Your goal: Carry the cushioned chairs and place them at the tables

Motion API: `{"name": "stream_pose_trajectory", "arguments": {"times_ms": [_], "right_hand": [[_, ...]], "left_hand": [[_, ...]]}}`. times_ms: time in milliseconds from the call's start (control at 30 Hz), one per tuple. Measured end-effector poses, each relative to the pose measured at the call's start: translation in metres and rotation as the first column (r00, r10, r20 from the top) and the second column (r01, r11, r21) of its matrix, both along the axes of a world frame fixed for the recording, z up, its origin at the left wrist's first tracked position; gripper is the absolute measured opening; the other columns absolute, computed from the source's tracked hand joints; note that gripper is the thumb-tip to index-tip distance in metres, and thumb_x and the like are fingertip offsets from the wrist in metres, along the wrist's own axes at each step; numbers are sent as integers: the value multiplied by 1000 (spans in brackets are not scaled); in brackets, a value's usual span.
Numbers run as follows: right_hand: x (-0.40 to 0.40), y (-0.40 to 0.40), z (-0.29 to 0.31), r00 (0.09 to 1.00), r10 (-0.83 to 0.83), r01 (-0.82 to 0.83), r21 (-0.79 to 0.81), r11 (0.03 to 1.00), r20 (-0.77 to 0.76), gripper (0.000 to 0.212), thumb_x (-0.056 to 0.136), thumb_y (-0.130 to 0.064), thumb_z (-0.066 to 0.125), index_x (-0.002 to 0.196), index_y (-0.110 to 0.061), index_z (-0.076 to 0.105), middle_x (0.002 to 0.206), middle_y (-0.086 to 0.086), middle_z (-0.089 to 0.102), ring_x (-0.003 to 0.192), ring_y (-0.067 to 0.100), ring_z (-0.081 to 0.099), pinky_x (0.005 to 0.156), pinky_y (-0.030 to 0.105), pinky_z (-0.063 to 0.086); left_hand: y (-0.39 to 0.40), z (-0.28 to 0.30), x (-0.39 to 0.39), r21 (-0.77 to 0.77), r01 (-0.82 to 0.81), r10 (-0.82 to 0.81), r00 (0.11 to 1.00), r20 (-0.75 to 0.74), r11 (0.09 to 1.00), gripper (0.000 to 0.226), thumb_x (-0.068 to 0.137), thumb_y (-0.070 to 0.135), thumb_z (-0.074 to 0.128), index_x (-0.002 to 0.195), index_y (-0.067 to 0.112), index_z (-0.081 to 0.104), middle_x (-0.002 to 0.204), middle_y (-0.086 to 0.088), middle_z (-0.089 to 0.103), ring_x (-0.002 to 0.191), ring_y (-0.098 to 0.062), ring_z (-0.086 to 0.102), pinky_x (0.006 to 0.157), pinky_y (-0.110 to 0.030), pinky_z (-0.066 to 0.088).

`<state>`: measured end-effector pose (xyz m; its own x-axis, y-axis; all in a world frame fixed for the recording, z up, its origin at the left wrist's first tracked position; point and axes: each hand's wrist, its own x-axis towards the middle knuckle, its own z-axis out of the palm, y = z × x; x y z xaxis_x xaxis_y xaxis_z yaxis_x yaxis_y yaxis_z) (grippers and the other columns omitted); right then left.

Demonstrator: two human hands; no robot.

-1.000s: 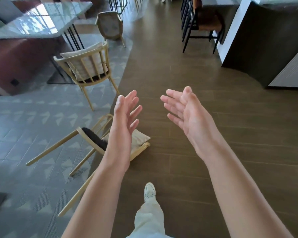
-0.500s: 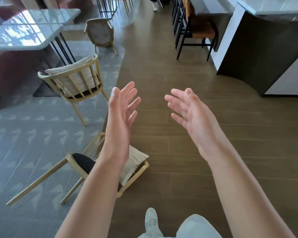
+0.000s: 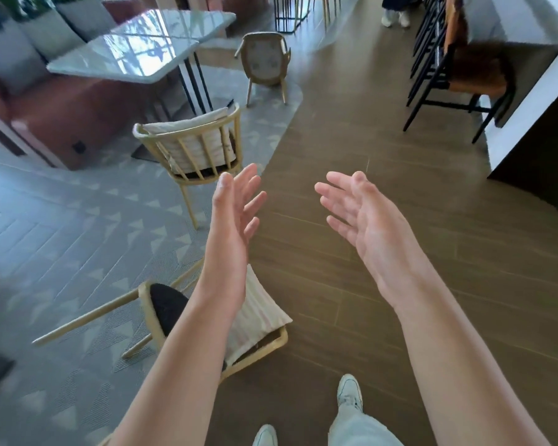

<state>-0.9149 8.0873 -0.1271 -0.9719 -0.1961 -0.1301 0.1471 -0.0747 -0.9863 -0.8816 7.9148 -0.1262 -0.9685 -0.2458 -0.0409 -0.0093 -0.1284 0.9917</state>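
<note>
In the head view, the left hand [image 3: 236,214] and right hand [image 3: 364,217] hovered empty with fingers spread above a tipped-over pale wooden chair [image 3: 161,312] with a striped cream cushion [image 3: 258,313], while another stood upright [image 3: 197,146] beside the glossy white table [image 3: 136,53].

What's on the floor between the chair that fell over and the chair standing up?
Nothing. In the head view, only bare patterned grey carpet lies between the tipped-over chair and the upright chair. The left hand hangs above that stretch, holding nothing.
</note>
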Motion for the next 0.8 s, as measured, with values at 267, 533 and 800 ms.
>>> {"name": "stream_pose_trajectory", "arguments": {"times_ms": [267,533,800], "right_hand": [[-79,8,-3,980,190,-189,-26,982,52,68,85,-63,39,140,-27,54,132,-11,66,125,3,57,114,38,41],[-112,-68,-9,896,436,-438,9,899,89,51,103,-51,36,143,-23,51,137,-8,62,130,10,54,117,43,36],[-128,-152,-11,808,582,-587,56,807,90,48,105,-46,35,143,-22,51,138,-7,61,131,11,53,118,42,35]], "left_hand": [[26,-4,-39,-29,-254,255,967,19,967,59,97,69,27,141,40,53,140,21,59,124,1,58,119,-43,30],[-22,-14,-38,-32,-478,479,876,63,878,68,88,68,28,144,36,52,141,19,59,127,0,57,116,-38,32],[-80,-32,-48,-10,-558,558,828,62,830,63,90,68,26,141,41,53,142,21,57,126,4,56,112,-34,32]]}}
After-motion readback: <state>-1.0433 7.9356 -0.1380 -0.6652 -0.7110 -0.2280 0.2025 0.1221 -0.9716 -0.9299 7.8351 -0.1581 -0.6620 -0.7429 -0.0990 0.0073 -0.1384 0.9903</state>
